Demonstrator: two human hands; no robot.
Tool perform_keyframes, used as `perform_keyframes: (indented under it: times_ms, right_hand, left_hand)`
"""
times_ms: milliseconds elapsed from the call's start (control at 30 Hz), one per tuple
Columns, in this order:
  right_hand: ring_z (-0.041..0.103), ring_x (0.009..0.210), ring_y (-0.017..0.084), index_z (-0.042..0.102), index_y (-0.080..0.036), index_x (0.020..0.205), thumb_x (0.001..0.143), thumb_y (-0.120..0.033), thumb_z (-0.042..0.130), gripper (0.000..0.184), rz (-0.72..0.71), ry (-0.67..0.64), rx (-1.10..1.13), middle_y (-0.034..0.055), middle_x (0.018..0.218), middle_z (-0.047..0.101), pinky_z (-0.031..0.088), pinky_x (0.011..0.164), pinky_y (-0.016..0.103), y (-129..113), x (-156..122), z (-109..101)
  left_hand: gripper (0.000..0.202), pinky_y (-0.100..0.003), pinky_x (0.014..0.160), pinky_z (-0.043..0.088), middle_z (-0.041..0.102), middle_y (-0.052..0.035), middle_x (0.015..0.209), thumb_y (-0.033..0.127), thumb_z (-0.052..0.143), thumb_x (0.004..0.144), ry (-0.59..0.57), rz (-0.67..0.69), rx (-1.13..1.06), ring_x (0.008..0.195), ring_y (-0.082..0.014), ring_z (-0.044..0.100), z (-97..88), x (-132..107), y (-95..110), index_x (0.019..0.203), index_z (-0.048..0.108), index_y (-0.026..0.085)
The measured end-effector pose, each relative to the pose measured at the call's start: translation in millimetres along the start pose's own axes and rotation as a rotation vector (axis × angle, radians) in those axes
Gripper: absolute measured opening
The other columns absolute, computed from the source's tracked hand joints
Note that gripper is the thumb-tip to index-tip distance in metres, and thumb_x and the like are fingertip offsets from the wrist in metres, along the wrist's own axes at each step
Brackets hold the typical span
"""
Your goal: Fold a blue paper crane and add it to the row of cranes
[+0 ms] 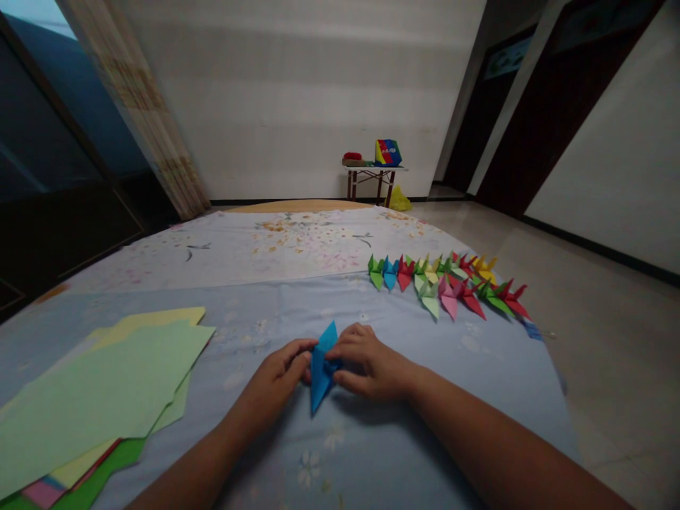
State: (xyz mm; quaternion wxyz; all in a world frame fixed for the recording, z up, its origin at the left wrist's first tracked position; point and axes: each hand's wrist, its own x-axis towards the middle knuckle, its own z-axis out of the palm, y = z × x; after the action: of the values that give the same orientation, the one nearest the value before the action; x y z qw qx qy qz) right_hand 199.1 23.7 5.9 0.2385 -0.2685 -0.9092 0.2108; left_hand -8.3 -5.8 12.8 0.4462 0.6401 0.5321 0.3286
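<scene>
Head camera looked forward and down across a light blue floral cloth (451,361) at one pointed piece of folded blue paper (319,375), which sat just above the cloth in front of the person. The left hand (276,375) and right hand (372,365) were together, closed on the paper from either side, and the right fingers (353,336) curled over its upper edge. This pinch seemed to keep the layers pressed in place, though the fingers' exact hold on the inner folds was hidden. To the left, within easy reach, lay one loose, fanned stack of paper sheets (95,389), pale green on top, with yellow, darker green and pink showing at the edges. To the right, about fifteen origami cranes (449,294) stood in two overlapping rows, too crowded for an exact count, and their placement left the space before the hands open. Beyond the blue cloth spread one white printed cloth (239,248). Against the far wall, one small folding table (372,170) bore one striped box (388,152) and one red object (351,156), with one yellow bag (398,200) on the floor beside it.
</scene>
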Motion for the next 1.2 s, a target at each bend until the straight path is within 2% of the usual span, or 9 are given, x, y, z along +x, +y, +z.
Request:
perform_keyframes:
  times_ms: [100, 200, 300, 400, 567, 733, 1100, 1200]
  right_hand:
    - [0.048, 0.097, 0.019, 0.057, -0.021, 0.112, 0.082, -0.025, 0.057, 0.030, 0.081, 0.104, 0.040, 0.0053, 0.099, 0.062, 0.034, 0.087, 0.035, 9, 3, 10]
    - [0.047, 0.100, 0.020, 0.054, -0.021, 0.114, 0.081, -0.029, 0.059, 0.034, 0.181, 0.165, -0.001, 0.0060, 0.104, 0.060, 0.033, 0.089, 0.037, 16, 6, 20]
    - [0.044, 0.104, 0.022, 0.051, -0.021, 0.119, 0.079, -0.038, 0.063, 0.044, 0.251, 0.119, -0.102, 0.0074, 0.110, 0.058, 0.031, 0.089, 0.040, 17, 9, 25]
    - [0.042, 0.103, 0.024, 0.055, -0.023, 0.114, 0.077, -0.040, 0.066, 0.042, 0.280, 0.070, -0.199, 0.0075, 0.109, 0.056, 0.030, 0.088, 0.041, 13, 11, 27]
    - [0.041, 0.099, 0.023, 0.060, -0.024, 0.107, 0.078, -0.042, 0.063, 0.034, 0.343, 0.093, -0.237, 0.0071, 0.101, 0.055, 0.030, 0.084, 0.039, 8, 12, 26]
    - [0.042, 0.096, 0.022, 0.061, -0.024, 0.105, 0.084, -0.034, 0.057, 0.024, 0.392, 0.104, -0.180, 0.0058, 0.095, 0.055, 0.029, 0.084, 0.039, 10, 11, 26]
    - [0.046, 0.090, 0.018, 0.056, -0.020, 0.093, 0.071, -0.020, 0.071, 0.027, 0.391, 0.113, -0.006, 0.0003, 0.089, 0.058, 0.029, 0.080, 0.034, 15, 17, 23]
    - [0.047, 0.088, 0.017, 0.053, -0.020, 0.100, 0.072, -0.015, 0.069, 0.033, 0.337, 0.124, 0.040, 0.0002, 0.089, 0.058, 0.031, 0.079, 0.032, 15, 16, 23]
  left_hand:
    - [0.035, -0.031, 0.069, 0.047, 0.068, -0.0043, 0.079, 0.038, 0.050, 0.078, 0.010, -0.028, -0.006, 0.072, -0.0195, 0.062, 1.2, 4, -3, 0.103, 0.063, 0.015]
    - [0.031, -0.029, 0.066, 0.045, 0.068, -0.0040, 0.079, 0.037, 0.055, 0.074, 0.061, -0.028, 0.115, 0.070, -0.0196, 0.060, 4.2, 7, -6, 0.096, 0.065, 0.016]
    - [0.024, -0.028, 0.061, 0.042, 0.065, -0.0015, 0.071, 0.035, 0.056, 0.073, 0.094, -0.023, 0.263, 0.065, -0.0190, 0.058, 6.6, 6, -8, 0.087, 0.065, 0.019]
    - [0.018, -0.028, 0.063, 0.040, 0.064, -0.0018, 0.073, 0.034, 0.056, 0.073, 0.108, 0.006, 0.374, 0.069, -0.0199, 0.058, 8.1, 4, -7, 0.082, 0.065, 0.021]
    - [0.023, -0.028, 0.064, 0.038, 0.062, -0.0026, 0.076, 0.038, 0.053, 0.077, 0.136, 0.022, 0.490, 0.071, -0.0199, 0.057, 12.0, 3, -8, 0.090, 0.063, 0.021]
    - [0.028, -0.026, 0.066, 0.037, 0.062, -0.0019, 0.082, 0.035, 0.055, 0.075, 0.163, 0.051, 0.566, 0.075, -0.0193, 0.058, 16.0, 3, -12, 0.100, 0.060, 0.023]
    - [0.028, -0.027, 0.070, 0.040, 0.061, -0.0015, 0.091, 0.034, 0.054, 0.078, 0.146, 0.030, 0.632, 0.083, -0.0188, 0.059, 18.9, 2, -9, 0.104, 0.059, 0.024]
    - [0.025, -0.028, 0.071, 0.040, 0.061, -0.0004, 0.089, 0.031, 0.056, 0.077, 0.170, 0.033, 0.610, 0.082, -0.0181, 0.059, 18.5, 4, -10, 0.100, 0.060, 0.024]
